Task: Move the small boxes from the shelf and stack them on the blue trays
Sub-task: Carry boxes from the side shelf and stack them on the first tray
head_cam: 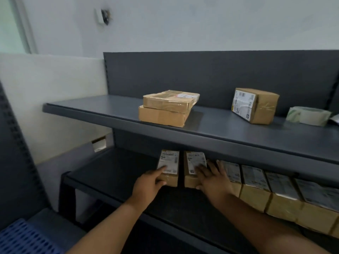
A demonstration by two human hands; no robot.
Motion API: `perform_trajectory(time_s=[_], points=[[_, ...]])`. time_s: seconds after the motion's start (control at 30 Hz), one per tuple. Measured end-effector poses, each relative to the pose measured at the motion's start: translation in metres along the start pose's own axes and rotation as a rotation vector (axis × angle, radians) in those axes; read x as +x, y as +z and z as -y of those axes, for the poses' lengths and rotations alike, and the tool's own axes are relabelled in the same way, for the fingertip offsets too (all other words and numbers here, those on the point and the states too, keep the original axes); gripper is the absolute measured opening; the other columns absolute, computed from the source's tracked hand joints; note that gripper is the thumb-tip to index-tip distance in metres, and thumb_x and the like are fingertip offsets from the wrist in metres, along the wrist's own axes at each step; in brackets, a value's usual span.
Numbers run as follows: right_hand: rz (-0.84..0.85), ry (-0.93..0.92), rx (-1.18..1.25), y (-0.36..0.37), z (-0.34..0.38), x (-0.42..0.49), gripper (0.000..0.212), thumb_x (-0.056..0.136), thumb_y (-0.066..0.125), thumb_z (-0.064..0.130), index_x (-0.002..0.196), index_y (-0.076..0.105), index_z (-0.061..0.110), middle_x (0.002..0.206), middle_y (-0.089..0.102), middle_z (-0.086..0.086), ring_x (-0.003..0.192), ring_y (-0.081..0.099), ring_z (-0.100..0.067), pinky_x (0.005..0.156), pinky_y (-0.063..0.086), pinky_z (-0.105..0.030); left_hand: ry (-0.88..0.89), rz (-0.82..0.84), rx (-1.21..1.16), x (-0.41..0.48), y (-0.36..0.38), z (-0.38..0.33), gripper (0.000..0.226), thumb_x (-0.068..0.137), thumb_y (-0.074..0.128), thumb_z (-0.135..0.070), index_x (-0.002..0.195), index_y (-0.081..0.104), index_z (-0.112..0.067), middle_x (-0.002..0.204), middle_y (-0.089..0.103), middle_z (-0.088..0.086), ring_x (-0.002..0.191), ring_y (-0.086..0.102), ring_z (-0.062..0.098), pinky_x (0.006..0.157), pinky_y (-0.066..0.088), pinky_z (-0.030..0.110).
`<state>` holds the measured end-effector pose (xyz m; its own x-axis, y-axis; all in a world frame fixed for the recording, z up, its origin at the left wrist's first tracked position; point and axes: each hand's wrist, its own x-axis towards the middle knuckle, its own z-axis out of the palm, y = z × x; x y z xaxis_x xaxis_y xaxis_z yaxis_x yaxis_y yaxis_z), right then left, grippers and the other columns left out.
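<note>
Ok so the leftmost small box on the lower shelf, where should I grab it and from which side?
Grip the leftmost small box across its two long side faces, coming from the front. It stands narrow and deep with its short end facing you, and gaps show on both sides: open shelf left, a slot before the next box. The left hand already rests on it.

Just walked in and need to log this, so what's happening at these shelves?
A person is reaching into the lower dark metal shelf. The left hand rests on the leftmost small brown cardboard box; the right hand lies on the box beside it. Neither is lifted yet. The blue perforated tray waits lower left.
</note>
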<state>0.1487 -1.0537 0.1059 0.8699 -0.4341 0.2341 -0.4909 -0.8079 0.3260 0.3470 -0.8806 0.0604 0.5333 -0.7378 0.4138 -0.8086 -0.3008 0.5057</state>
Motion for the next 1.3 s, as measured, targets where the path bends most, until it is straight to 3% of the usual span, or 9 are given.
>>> perform_trajectory(time_s=[0.07, 0.27, 0.43, 0.5, 0.6, 0.67, 1.03, 1.3], points=[[-0.041, -0.054, 0.054, -0.01, 0.008, 0.0, 0.074, 0.095, 0.05, 0.045, 0.155, 0.013, 0.021, 0.162, 0.018, -0.005, 0.149, 0.004, -0.034, 0.114, -0.016, -0.05, -0.03, -0.042, 0.003, -0.015, -0.013, 0.002, 0.065, 0.087, 0.069, -0.034, 0.14, 0.037, -0.053, 0.134, 0.056, -0.004, 0.116, 0.055, 0.01, 0.097, 0.045, 0.022], [-0.075, -0.24, 0.167, -0.032, 0.05, 0.006, 0.07, 0.099, 0.043, 0.045, 0.155, 0.007, 0.022, 0.164, 0.009, -0.004, 0.149, 0.006, -0.035, 0.12, -0.005, -0.046, -0.205, -0.176, 0.075, -0.082, -0.07, 0.012, 0.064, 0.083, 0.074, -0.026, 0.137, 0.046, -0.046, 0.129, 0.06, -0.002, 0.11, 0.058, 0.013, 0.095, 0.049, 0.029], [-0.131, -0.413, 0.259, -0.056, 0.112, 0.009, 0.07, 0.099, 0.043, 0.046, 0.155, 0.007, 0.024, 0.164, 0.009, -0.001, 0.146, 0.021, -0.032, 0.12, 0.009, -0.043, -0.379, -0.295, 0.198, -0.155, -0.13, 0.024, 0.062, 0.081, 0.077, -0.028, 0.135, 0.051, -0.043, 0.128, 0.061, -0.007, 0.11, 0.058, 0.011, 0.088, 0.045, 0.021], [-0.155, -0.466, 0.313, -0.068, 0.142, 0.005, 0.07, 0.097, 0.046, 0.046, 0.154, 0.012, 0.025, 0.163, 0.013, -0.001, 0.135, 0.04, -0.032, 0.113, 0.029, -0.04, -0.436, -0.335, 0.23, -0.187, -0.153, 0.027, 0.062, 0.081, 0.076, -0.026, 0.136, 0.051, -0.04, 0.129, 0.061, -0.005, 0.111, 0.058, 0.014, 0.089, 0.046, 0.024], [-0.174, -0.505, 0.368, -0.088, 0.189, -0.004, 0.068, 0.097, 0.048, 0.047, 0.152, 0.015, 0.027, 0.162, 0.016, 0.003, 0.106, 0.06, -0.026, 0.081, 0.05, -0.036, -0.518, -0.365, 0.3, -0.235, -0.19, 0.032, 0.062, 0.085, 0.073, -0.028, 0.14, 0.047, -0.039, 0.131, 0.059, -0.003, 0.111, 0.058, 0.016, 0.089, 0.049, 0.03], [-0.173, -0.565, 0.407, -0.102, 0.222, -0.008, 0.068, 0.097, 0.048, 0.045, 0.153, 0.013, 0.027, 0.163, 0.014, 0.002, 0.102, 0.062, -0.025, 0.075, 0.051, -0.036, -0.572, -0.381, 0.358, -0.267, -0.215, 0.033, 0.061, 0.087, 0.071, -0.029, 0.141, 0.045, -0.039, 0.133, 0.058, -0.003, 0.11, 0.058, 0.016, 0.088, 0.05, 0.03], [-0.229, -0.909, 0.514, -0.199, 0.419, -0.059, 0.067, 0.101, 0.044, 0.043, 0.155, 0.009, 0.021, 0.164, 0.009, -0.002, 0.112, 0.057, -0.028, 0.079, 0.051, -0.036, -0.814, -0.582, 0.586, -0.459, -0.36, 0.039, 0.062, 0.084, 0.073, -0.032, 0.14, 0.047, -0.039, 0.131, 0.06, 0.0, 0.111, 0.059, 0.021, 0.091, 0.05, 0.038], [-0.268, -1.052, 0.615, -0.271, 0.558, -0.119, 0.068, 0.098, 0.046, 0.046, 0.153, 0.013, 0.025, 0.163, 0.013, 0.003, 0.106, 0.058, -0.025, 0.075, 0.051, -0.034, -0.993, -0.677, 0.714, -0.597, -0.459, 0.047, 0.06, 0.085, 0.071, -0.035, 0.14, 0.046, -0.04, 0.12, 0.064, -0.003, 0.1, 0.06, 0.017, 0.081, 0.053, 0.037]])
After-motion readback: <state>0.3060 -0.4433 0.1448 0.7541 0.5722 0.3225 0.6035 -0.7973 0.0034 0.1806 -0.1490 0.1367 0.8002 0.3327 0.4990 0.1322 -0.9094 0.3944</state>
